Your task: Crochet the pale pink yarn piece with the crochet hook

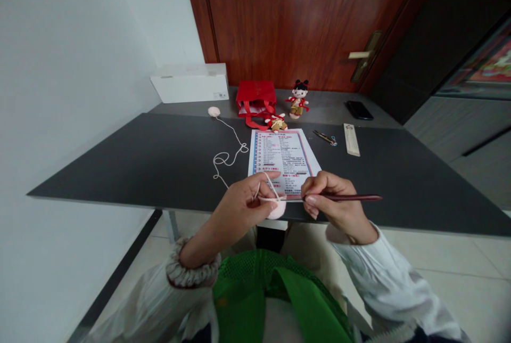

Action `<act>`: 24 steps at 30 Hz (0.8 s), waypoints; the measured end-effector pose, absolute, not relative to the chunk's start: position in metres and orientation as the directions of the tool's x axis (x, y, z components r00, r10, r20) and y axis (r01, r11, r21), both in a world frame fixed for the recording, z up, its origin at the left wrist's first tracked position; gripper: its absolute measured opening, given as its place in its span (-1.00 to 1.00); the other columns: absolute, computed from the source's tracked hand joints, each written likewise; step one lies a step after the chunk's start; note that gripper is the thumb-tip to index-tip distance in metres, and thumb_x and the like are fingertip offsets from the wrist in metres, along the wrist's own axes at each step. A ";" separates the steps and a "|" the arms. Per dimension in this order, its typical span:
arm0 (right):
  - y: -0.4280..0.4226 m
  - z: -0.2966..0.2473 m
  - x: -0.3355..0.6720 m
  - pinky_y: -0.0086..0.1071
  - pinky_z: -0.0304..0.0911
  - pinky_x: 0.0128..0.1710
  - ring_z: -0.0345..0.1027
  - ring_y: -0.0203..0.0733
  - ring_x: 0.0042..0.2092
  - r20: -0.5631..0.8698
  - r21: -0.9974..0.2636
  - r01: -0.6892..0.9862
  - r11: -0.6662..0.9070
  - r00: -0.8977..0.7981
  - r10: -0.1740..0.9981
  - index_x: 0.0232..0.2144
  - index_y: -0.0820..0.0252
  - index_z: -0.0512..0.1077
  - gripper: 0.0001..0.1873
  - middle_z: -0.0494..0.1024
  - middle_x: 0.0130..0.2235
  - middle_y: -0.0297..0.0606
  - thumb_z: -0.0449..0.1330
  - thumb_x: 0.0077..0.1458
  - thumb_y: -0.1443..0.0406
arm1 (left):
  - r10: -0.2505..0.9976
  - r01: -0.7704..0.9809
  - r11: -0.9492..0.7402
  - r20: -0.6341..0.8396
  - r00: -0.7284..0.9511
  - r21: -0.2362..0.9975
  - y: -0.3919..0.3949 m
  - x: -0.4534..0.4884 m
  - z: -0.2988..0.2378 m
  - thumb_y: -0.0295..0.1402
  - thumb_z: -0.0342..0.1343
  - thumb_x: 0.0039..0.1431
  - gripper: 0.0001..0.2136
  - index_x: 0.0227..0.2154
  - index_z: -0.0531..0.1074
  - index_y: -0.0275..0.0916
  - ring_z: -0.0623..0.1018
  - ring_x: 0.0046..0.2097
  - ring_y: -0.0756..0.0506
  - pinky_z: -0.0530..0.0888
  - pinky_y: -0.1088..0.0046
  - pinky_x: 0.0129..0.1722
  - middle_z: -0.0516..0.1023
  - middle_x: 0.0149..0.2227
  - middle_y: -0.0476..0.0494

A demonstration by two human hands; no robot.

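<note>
My left hand (pixel 235 210) pinches a small pale pink crocheted piece (pixel 277 209) over the table's near edge, with a strand of pale pink yarn (pixel 227 159) looped over its fingers. That strand trails in loose curves across the dark table (pixel 120 162) to a pink yarn ball (pixel 214 112) at the far side. My right hand (pixel 331 199) grips a slim crochet hook (pixel 351 197) with a dark red handle, its tip at the crocheted piece. Just beyond both hands lies a printed pattern sheet (pixel 284 161), partly hidden behind my left fingers.
Along the far side stand a red gift bag (pixel 255 99), a small doll (pixel 298 99), a smaller plush figure (pixel 276 123) and a white box (pixel 189 83). A phone (pixel 359 110), small scissors (pixel 324 137) and a pale flat strip (pixel 351 139) lie right. A wall runs along the left.
</note>
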State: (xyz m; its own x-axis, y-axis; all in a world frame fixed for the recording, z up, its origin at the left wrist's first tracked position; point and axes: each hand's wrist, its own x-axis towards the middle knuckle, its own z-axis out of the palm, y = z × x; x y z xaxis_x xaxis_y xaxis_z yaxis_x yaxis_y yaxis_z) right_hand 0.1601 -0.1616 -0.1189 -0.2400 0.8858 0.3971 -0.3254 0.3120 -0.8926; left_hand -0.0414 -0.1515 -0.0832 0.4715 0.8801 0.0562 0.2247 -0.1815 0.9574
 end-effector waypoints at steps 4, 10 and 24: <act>-0.163 -0.113 0.160 -0.49 0.07 -0.60 0.17 -0.42 -0.59 0.398 -0.912 -0.202 0.357 -0.226 0.889 -0.53 0.19 0.36 -0.83 0.41 -0.55 -0.41 0.29 0.01 0.39 | 0.884 0.210 -0.181 0.065 0.463 0.961 -0.151 -0.041 -0.083 -0.54 0.07 0.00 -0.88 -0.56 0.32 -0.23 0.50 0.04 -0.16 0.41 0.36 -0.06 0.55 -0.33 -0.14; -0.175 -0.106 0.156 -0.47 0.20 -0.47 0.30 -0.36 -0.46 0.492 -0.853 0.100 0.513 -0.176 0.852 -0.50 0.17 0.36 -0.85 0.44 -0.50 -0.39 0.25 0.05 0.38 | 0.903 0.211 -0.199 0.095 0.418 0.957 -0.151 -0.042 -0.088 -0.51 0.09 0.01 -0.93 -0.51 0.34 -0.25 0.55 -0.03 -0.13 0.44 0.37 -0.05 0.56 -0.21 -0.17; -0.192 -0.111 0.137 -0.42 0.22 -0.46 0.32 -0.29 -0.41 0.741 -0.360 0.479 0.801 -0.374 0.557 -0.39 0.18 0.27 -0.82 0.43 -0.44 -0.30 0.14 0.11 0.53 | 0.934 0.354 -0.310 0.214 0.286 0.883 -0.156 -0.039 -0.088 -0.49 0.10 0.08 -0.80 -0.21 0.48 -0.28 0.59 -0.06 -0.08 0.51 0.48 -0.14 0.64 -0.31 -0.13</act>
